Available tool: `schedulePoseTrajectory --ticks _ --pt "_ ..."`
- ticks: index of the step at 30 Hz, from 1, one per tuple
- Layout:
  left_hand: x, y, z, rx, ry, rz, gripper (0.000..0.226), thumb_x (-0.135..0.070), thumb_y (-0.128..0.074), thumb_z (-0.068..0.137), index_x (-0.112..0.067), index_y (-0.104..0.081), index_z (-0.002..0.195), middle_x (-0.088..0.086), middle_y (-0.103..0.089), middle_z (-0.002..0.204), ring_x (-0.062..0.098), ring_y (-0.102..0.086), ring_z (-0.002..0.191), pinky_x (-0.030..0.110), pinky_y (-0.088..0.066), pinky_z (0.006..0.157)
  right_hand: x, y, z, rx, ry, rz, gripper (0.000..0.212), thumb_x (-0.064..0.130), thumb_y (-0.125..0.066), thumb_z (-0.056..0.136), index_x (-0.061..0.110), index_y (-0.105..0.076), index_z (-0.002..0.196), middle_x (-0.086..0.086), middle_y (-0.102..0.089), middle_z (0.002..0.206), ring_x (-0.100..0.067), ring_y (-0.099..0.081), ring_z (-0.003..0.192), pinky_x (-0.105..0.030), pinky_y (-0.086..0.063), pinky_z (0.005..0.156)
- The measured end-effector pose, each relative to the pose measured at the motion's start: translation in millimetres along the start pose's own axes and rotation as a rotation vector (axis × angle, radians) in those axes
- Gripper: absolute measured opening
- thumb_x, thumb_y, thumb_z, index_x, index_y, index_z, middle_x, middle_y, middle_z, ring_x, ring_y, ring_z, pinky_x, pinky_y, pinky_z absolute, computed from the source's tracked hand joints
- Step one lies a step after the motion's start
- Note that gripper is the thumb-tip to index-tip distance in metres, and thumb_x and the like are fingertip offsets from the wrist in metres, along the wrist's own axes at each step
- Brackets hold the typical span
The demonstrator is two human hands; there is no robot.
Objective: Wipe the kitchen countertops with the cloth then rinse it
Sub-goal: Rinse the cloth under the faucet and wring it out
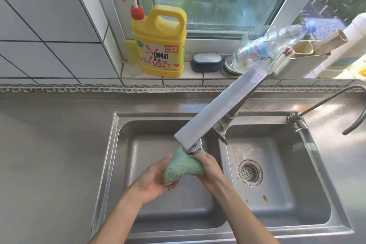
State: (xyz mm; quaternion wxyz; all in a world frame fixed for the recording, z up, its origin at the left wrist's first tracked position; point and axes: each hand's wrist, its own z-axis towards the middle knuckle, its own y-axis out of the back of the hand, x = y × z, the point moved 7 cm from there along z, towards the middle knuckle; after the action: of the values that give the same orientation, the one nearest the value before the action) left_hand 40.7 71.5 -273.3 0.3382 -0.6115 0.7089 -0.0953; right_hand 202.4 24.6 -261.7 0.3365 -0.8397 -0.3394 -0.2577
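Observation:
A bunched green cloth [183, 167] hangs over the left basin of the steel double sink [111, 156], right under the spout of the flat steel tap [215, 113]. My left hand [152, 180] cups the cloth's lower left end, fingers curled under it. My right hand [210, 166] grips its right end beside the tap nozzle. The nozzle hides the cloth's top. I cannot tell whether water is running.
The steel countertop [49, 154] spreads to the left. A thin second tap [326, 99] curves at the right. The tiled sill holds a yellow detergent jug [161, 45], a dark soap dish [207, 61], a tilted clear bottle [265, 47] and a utensil holder [295, 65]. The right basin has a drain strainer [250, 172].

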Motion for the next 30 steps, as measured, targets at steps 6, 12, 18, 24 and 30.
schedulePoseTrajectory --ticks 6,12,18,24,30 --pt "20 -8 22 -0.052 0.129 0.045 0.057 -0.072 -0.066 0.085 -0.020 -0.081 0.100 0.005 -0.073 0.094 0.018 -0.067 0.080 0.032 -0.052 0.075 11 0 -2 0.097 0.056 -0.113 0.045 0.041 -0.065 0.095 0.005 -0.073 0.120 -0.021 -0.071 0.123 -0.029 -0.069 0.111 -0.035 -0.054 0.090" --pt "-6 -16 25 -0.328 -0.233 0.257 0.049 -0.056 -0.076 0.084 -0.015 -0.079 0.111 0.006 -0.081 0.108 0.022 -0.079 0.096 0.034 -0.063 0.071 16 24 -4 -0.219 0.159 -0.323 0.045 0.046 -0.049 0.105 0.011 -0.076 0.094 0.000 -0.075 0.091 -0.017 -0.071 0.087 -0.029 -0.054 0.073" --pt "-29 -30 19 -0.508 -0.506 0.489 0.032 -0.026 -0.087 0.081 -0.011 -0.072 0.105 0.007 -0.080 0.100 0.027 -0.076 0.099 0.046 -0.059 0.091 31 -2 -16 -0.442 0.371 -0.865 0.031 0.043 -0.058 0.092 0.015 -0.054 0.079 0.001 -0.064 0.068 -0.023 -0.058 0.066 -0.039 -0.048 0.063" --pt "-30 -44 24 -0.577 -0.516 0.360 0.028 -0.029 -0.058 0.099 -0.006 -0.064 0.084 0.003 -0.069 0.077 0.019 -0.058 0.076 0.037 -0.049 0.073 33 -19 -14 -0.505 0.355 -0.646 0.017 0.018 -0.060 0.086 0.006 -0.053 0.076 -0.007 -0.063 0.069 -0.027 -0.052 0.065 -0.047 -0.046 0.062" --pt "-26 -40 36 -0.540 -0.319 0.137 0.034 -0.014 -0.062 0.084 -0.019 -0.052 0.052 0.001 -0.054 0.061 0.022 -0.046 0.066 0.038 -0.040 0.065 15 -42 -27 -0.438 0.381 -0.930 0.051 0.053 -0.046 0.091 0.012 -0.041 0.062 -0.003 -0.051 0.052 -0.026 -0.047 0.053 -0.042 -0.039 0.053"
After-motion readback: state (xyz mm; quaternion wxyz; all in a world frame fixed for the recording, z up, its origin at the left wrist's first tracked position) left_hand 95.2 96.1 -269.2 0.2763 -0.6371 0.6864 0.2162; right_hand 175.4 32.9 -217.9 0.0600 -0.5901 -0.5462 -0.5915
